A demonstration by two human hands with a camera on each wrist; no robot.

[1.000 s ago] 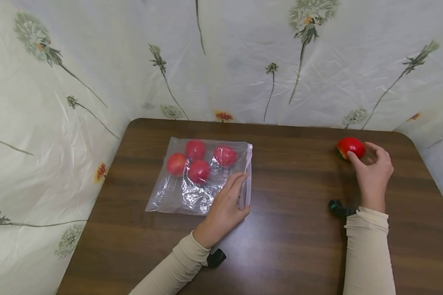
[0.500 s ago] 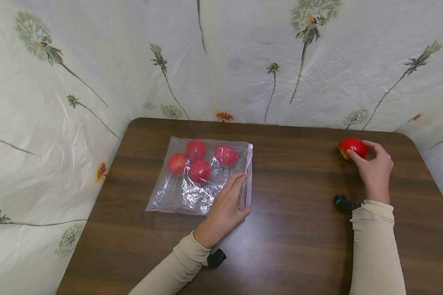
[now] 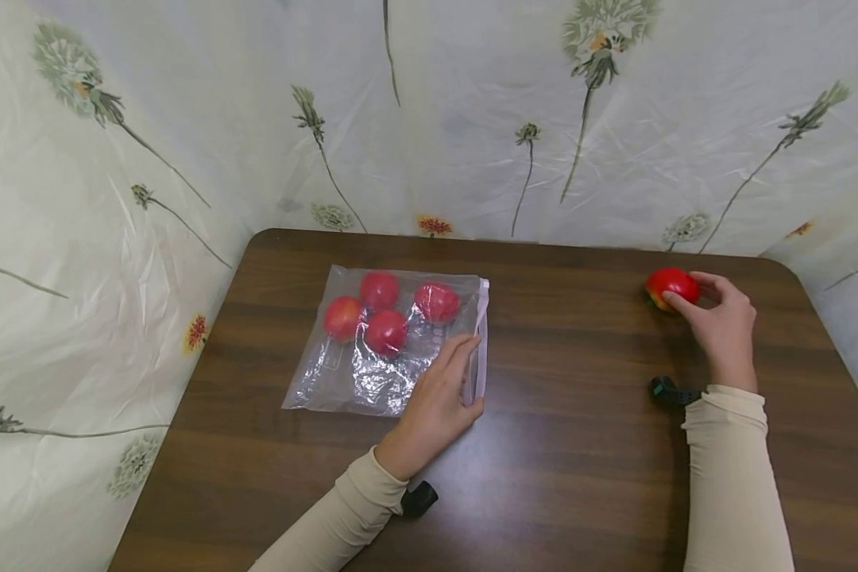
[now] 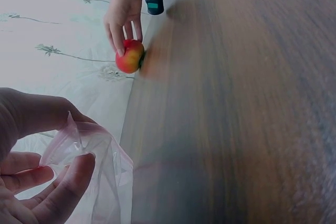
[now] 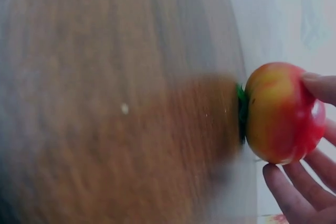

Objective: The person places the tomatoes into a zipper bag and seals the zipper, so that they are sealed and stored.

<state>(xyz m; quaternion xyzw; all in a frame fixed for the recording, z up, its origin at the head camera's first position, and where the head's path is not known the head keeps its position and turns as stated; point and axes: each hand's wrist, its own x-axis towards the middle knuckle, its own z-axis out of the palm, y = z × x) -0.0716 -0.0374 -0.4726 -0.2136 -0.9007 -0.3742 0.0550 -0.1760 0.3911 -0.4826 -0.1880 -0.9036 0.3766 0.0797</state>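
In the head view a clear zip bag [image 3: 329, 381] lies flat, with several red tomatoes [image 3: 386, 333] inside. Its pale zip edge [image 3: 483, 318] faces right. My left hand [image 3: 432, 405] holds the bag near this mouth; in the left wrist view the plastic film [image 4: 100, 182] stands bunched between thumb and fingers. Far to the right, my right hand [image 3: 722, 326] grips a single red-and-yellow tomato [image 3: 672, 287] between thumb and fingers. The right wrist view shows this tomato [image 5: 281, 114] with its green leafy top [image 5: 242, 113] turned down toward the tabletop.
A brown wood-look table [image 3: 558, 461] carries everything, its far edge close behind the bag and tomato. A plastic sheet with a dandelion print [image 3: 457, 119] hangs behind and at the left. Dark wrist devices [image 3: 418, 500] sit on both wrists.
My right hand, with the tomato in its grip, has shifted slightly left over the last half second. The left hand and the bag stay put.
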